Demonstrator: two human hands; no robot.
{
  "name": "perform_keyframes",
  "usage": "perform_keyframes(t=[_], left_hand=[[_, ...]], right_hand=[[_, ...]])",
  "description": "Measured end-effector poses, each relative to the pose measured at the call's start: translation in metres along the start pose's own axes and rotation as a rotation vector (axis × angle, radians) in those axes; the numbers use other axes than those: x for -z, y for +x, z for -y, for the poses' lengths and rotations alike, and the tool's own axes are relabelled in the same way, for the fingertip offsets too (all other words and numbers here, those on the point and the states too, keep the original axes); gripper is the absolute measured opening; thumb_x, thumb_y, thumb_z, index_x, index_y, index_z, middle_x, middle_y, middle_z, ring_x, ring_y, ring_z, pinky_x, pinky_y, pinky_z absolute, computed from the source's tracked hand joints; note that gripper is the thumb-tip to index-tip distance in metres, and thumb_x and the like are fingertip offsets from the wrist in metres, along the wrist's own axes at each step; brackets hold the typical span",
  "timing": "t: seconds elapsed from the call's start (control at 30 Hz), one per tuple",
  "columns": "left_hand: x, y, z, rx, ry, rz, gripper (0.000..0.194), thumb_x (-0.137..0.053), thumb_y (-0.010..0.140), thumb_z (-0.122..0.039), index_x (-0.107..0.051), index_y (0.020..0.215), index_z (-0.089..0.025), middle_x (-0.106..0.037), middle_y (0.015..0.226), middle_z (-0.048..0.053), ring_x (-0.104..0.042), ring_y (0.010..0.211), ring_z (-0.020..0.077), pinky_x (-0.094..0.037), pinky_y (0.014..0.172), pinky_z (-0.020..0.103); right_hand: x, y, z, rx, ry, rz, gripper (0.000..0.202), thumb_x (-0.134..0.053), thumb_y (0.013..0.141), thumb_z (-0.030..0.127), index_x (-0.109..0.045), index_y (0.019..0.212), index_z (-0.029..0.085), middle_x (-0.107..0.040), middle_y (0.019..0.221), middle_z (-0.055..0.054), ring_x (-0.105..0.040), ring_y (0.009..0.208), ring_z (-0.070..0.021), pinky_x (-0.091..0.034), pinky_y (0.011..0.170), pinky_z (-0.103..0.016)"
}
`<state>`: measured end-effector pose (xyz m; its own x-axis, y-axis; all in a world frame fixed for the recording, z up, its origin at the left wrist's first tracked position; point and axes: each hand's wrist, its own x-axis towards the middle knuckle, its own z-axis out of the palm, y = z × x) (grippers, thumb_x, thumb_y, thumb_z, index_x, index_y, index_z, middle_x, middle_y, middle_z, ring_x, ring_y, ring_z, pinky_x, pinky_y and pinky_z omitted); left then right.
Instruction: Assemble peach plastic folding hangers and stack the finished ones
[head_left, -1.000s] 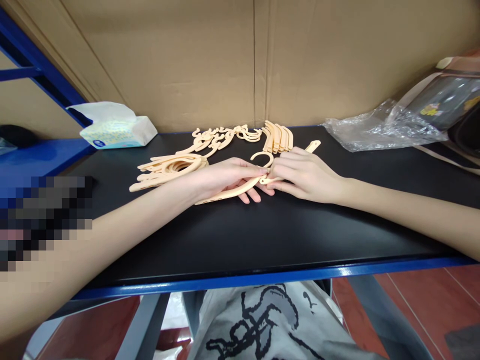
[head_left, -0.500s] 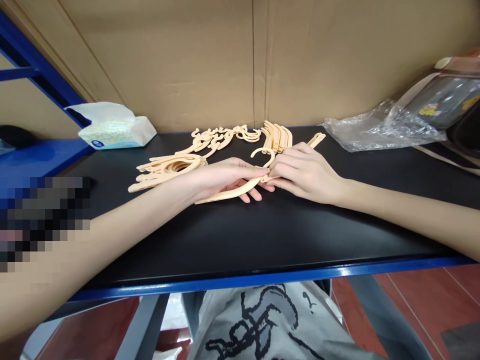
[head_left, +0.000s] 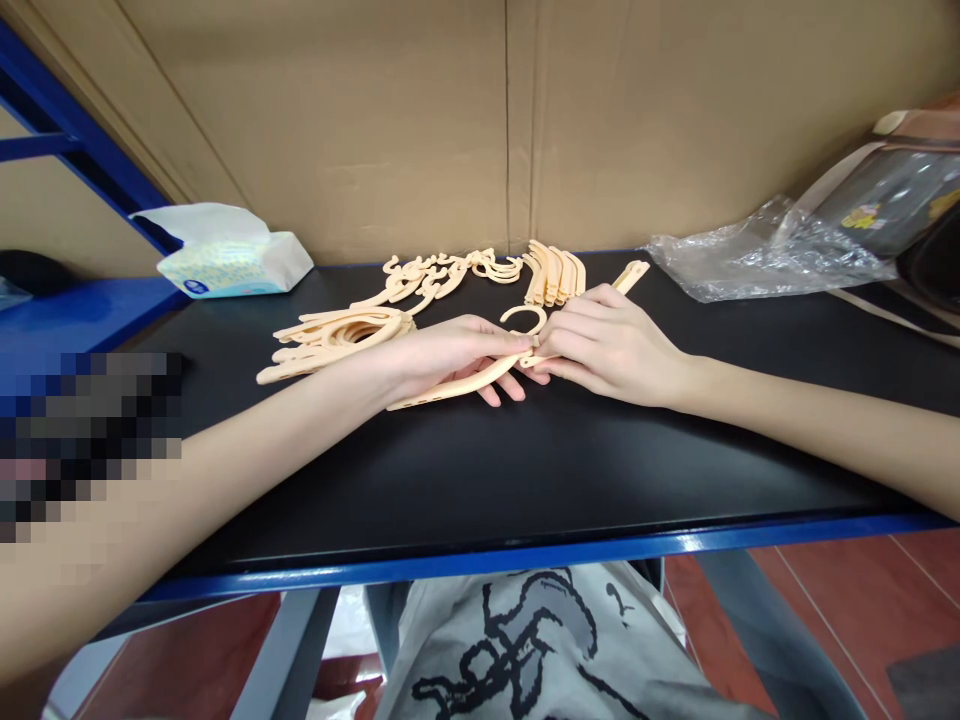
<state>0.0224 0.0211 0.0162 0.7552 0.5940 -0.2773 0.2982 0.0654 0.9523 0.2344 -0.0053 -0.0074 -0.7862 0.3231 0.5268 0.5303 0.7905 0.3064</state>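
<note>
Between my two hands is a cream plastic clothes hanger (head_left: 469,385), its curved hook standing up near the fingertips. My left hand (head_left: 461,355) is closed on the near arm of the hanger, thumb on top, with some fingers showing below. My right hand (head_left: 600,345) pinches the hanger at its middle joint, just right of the hook; the fingers cover much of that joint. Part of the other arm (head_left: 632,276) sticks out beyond the right hand. Left of my hands lies a stack of cream hangers (head_left: 337,335), partly behind my left wrist.
Loose cream hooks and hanger pieces (head_left: 427,275) lie at the back of the black table (head_left: 480,480). Beside them is a row of hanger arms (head_left: 553,272). A tissue pack (head_left: 236,262) sits back left; crumpled clear plastic (head_left: 765,255) and a bag (head_left: 885,190) are at right.
The hanger's hook has tilted slightly and sits a little lower, and its arms have shifted very slightly. Both hands keep nearly the same place and hold.
</note>
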Motion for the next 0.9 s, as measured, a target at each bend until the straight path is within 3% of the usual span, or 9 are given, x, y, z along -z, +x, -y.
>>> perform_keyframes(t=[0.63,0.9], left_hand=[[-0.0026,0.0010,0.0008,0.009,0.043,-0.028,0.024,-0.065,0.081,-0.034,-0.072,0.094,-0.015,-0.070,0.103,0.008,-0.066,0.071,0.0123,-0.054,0.060,0.022],[-0.0051,-0.0004,0.0003,0.007,0.059,-0.038,0.027,-0.063,0.083,-0.039,-0.072,0.093,-0.015,-0.072,0.096,0.008,-0.068,0.076,0.0146,-0.055,0.063,0.022]], right_hand=[[0.0005,0.0012,0.0008,0.065,-0.069,-0.027,0.027,-0.041,0.096,0.033,-0.057,0.082,0.016,-0.063,0.076,-0.002,-0.053,0.073,-0.0151,-0.035,0.069,-0.029],[-0.0002,0.0001,-0.0003,0.052,0.013,-0.011,0.026,-0.042,0.096,0.033,-0.056,0.082,0.016,-0.059,0.074,-0.002,-0.050,0.071,-0.0150,-0.036,0.068,-0.028]])
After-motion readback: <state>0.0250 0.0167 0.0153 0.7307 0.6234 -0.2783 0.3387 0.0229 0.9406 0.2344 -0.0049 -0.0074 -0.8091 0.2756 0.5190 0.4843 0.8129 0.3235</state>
